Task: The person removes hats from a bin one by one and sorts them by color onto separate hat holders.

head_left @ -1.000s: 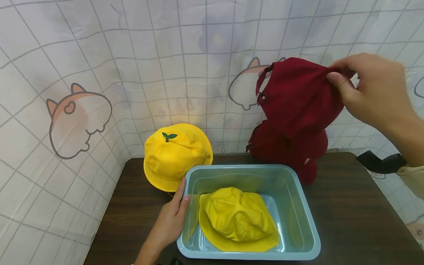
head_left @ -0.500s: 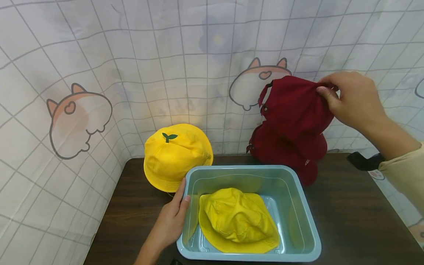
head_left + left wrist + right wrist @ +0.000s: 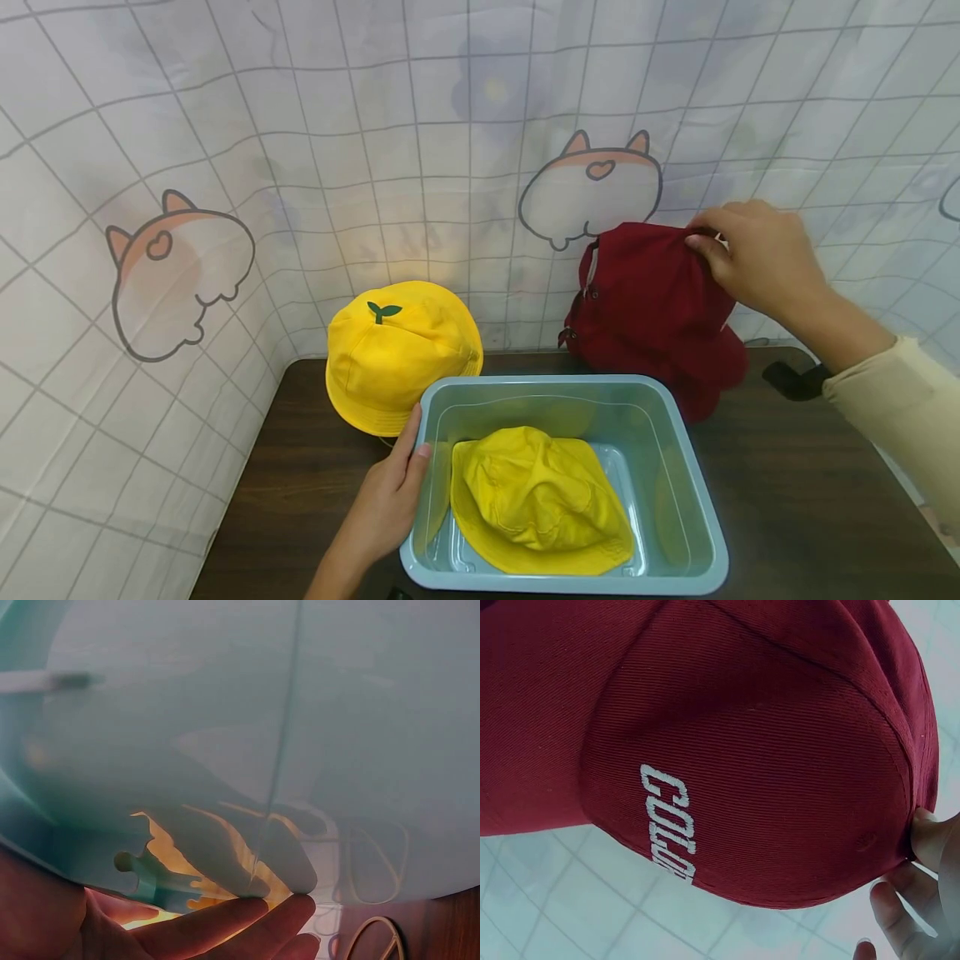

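Observation:
My right hand (image 3: 765, 258) pinches the top of a dark red baseball cap (image 3: 645, 271) between thumb and fingers. In the right wrist view, this cap (image 3: 750, 765) shows white embroidered letters. It hangs right over, and overlaps, another red cap (image 3: 697, 400) on the table behind the bin. My left hand (image 3: 382, 492) rests at the left side of a light blue plastic bin (image 3: 697, 508), thumb on the rim. In the left wrist view, its straight fingers (image 3: 255, 922) touch the bin's outer wall (image 3: 187, 712). A yellow bucket hat (image 3: 540, 492) lies inside the bin.
Another yellow bucket hat (image 3: 405, 350) with a green sprout stands left of the bin, near the back. The dark wooden table (image 3: 810, 500) ends at a wall cloth (image 3: 345, 167) printed with a grid and cartoon animals. A dark band (image 3: 795, 382) hangs by the right sleeve.
My right hand has come down and to the left with the red cap, bringing it onto or close over the other red one. The left hand and the bin stay put.

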Tool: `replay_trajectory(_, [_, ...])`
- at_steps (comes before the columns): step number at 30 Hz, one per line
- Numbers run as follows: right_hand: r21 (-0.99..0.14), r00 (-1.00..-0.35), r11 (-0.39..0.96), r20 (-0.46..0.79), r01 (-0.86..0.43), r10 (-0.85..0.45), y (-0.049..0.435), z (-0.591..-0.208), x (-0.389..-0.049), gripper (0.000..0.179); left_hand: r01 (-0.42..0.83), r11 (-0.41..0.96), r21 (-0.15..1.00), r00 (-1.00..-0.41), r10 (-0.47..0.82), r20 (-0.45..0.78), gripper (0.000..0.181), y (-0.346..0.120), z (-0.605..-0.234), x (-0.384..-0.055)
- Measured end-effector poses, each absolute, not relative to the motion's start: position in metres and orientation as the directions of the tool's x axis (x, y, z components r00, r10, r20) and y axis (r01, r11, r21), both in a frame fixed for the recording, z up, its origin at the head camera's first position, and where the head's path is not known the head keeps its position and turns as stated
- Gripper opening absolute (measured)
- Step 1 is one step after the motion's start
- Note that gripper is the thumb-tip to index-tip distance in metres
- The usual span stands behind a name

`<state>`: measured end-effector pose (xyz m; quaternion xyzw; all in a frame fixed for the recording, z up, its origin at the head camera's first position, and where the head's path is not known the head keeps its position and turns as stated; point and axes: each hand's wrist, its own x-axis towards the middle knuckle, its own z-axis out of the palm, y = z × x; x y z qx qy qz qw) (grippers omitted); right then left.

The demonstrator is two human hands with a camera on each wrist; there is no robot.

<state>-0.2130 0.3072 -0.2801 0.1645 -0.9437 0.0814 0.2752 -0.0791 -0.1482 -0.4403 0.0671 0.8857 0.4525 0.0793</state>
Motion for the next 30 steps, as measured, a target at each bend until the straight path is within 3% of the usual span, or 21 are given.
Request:
replay_trajectory(23, [-0.033, -0.794, 0.914, 0.508, -0.405, -0.334, 0.306, -0.324, -0.212, 0.018, 0.075, 0.584, 0.808, -0.978, 0.2, -0.053, 0.057, -0.146, -0.436, -0.079])
replay_trajectory(30, [-0.099, -0.849, 0.926, 0.444, -0.363, -0.286, 0.307, -0.33, -0.209, 0.024, 0.079, 0.589, 0.804, -0.978, 0.2, -0.051, 0.057, -0.146, -0.436, -0.08])
